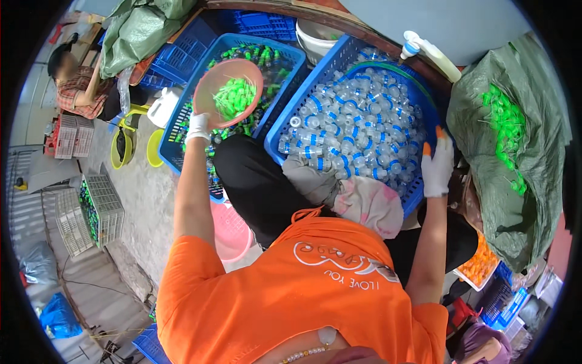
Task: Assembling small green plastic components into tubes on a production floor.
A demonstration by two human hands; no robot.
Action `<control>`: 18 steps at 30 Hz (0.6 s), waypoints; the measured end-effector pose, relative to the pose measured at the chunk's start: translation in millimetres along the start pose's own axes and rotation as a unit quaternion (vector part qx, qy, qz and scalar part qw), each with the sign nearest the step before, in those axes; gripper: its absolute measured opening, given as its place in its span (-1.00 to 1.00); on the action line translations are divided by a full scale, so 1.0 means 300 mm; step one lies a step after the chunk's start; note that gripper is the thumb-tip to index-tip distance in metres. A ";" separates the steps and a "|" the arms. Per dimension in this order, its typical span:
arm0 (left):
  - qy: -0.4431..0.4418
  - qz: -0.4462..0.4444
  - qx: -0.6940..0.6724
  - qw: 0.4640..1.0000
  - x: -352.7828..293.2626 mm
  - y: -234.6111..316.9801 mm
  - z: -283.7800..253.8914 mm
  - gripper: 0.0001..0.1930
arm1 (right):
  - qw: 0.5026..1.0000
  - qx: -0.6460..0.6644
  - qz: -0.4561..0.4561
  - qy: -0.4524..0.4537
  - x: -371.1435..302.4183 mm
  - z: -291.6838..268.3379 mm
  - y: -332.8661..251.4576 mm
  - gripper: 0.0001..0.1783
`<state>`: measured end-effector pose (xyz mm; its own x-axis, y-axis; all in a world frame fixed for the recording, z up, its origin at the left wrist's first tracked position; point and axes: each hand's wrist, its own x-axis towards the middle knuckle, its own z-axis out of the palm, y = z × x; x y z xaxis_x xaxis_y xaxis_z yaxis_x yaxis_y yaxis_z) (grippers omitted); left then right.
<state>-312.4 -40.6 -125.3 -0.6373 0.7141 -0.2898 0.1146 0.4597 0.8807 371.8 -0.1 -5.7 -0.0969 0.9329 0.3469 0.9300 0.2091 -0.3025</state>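
Note:
My left hand (pixel 199 127), in a white glove, is closed on the near-left rim of a pink plastic bowl (pixel 205 85). Bright green dropper-like tips with thin pale stems (pixel 235 98) lie in the bowl. It hangs over a blue basket (pixel 176 124) full of small dark bottles with green tops. To the right, a larger blue basket (pixel 280 128) is heaped with small clear bottles banded in blue (pixel 357 115). My right hand (pixel 438 167), gloved in white with orange fingertips, lies at that basket's right rim, fingers extended and holding nothing.
A green sack (pixel 503 200) bearing more green tips stands at right, above a box of orange pieces (pixel 479 264). Cloths (pixel 367 203) lie across my lap. A pink basin (pixel 229 230), yellow buckets (pixel 121 148) and crates (pixel 102 209) stand left; a co-worker (pixel 82 91) sits beyond.

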 end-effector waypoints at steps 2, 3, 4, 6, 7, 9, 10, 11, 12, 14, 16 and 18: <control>0.039 0.023 -0.053 0.998 -0.014 0.000 0.037 -0.63 | 1.000 0.020 -0.020 0.009 -0.062 -0.031 -0.038 -0.51; 0.021 0.033 -0.071 0.997 -0.011 0.012 0.005 -0.65 | 0.998 0.042 -0.041 0.016 -0.094 -0.050 -0.056 -0.57; 0.002 0.040 -0.089 0.995 -0.018 0.042 -0.023 -0.67 | 0.996 0.061 -0.061 0.021 -0.126 -0.068 -0.063 -0.63; -0.056 0.083 -0.132 0.986 -0.212 0.258 0.083 -0.66 | 0.998 0.052 -0.031 0.004 -0.188 -0.121 -0.050 -0.65; -0.059 0.085 -0.134 0.986 -0.300 0.354 0.082 -0.66 | 0.997 0.076 -0.022 -0.002 -0.193 -0.141 -0.062 -0.67; -0.114 0.172 -0.079 0.975 -0.403 0.459 0.119 -0.62 | 0.996 0.094 -0.010 -0.004 -0.197 -0.173 -0.076 -0.69; -0.115 0.174 -0.083 0.974 -0.439 0.470 0.157 -0.62 | 0.995 0.100 -0.013 0.002 -0.195 -0.196 -0.083 -0.71; -0.155 0.187 -0.054 0.969 -0.474 0.474 0.216 -0.61 | 0.995 0.103 -0.014 0.007 -0.197 -0.221 -0.083 -0.72; -0.196 0.200 -0.027 0.960 -0.513 0.479 0.285 -0.61 | 0.994 0.104 -0.015 0.012 -0.198 -0.248 -0.086 -0.74; -0.274 0.215 -0.041 0.937 -0.634 0.469 0.454 -0.60 | 0.992 0.124 -0.023 0.014 -0.200 -0.304 -0.123 -0.74; -0.308 0.211 -0.014 0.928 -0.728 0.420 0.598 -0.59 | 0.990 0.134 -0.034 0.021 -0.179 -0.364 -0.164 -0.74; -0.330 0.228 -0.013 0.916 -0.808 0.370 0.721 -0.58 | 0.979 0.152 -0.130 -0.034 -0.143 -0.429 -0.190 -0.79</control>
<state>19.6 -48.4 -38.4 0.0734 0.9963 -0.0452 0.2295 0.0272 0.9729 368.7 -89.8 110.7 -0.3490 0.8515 0.3912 0.7229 0.5103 -0.4659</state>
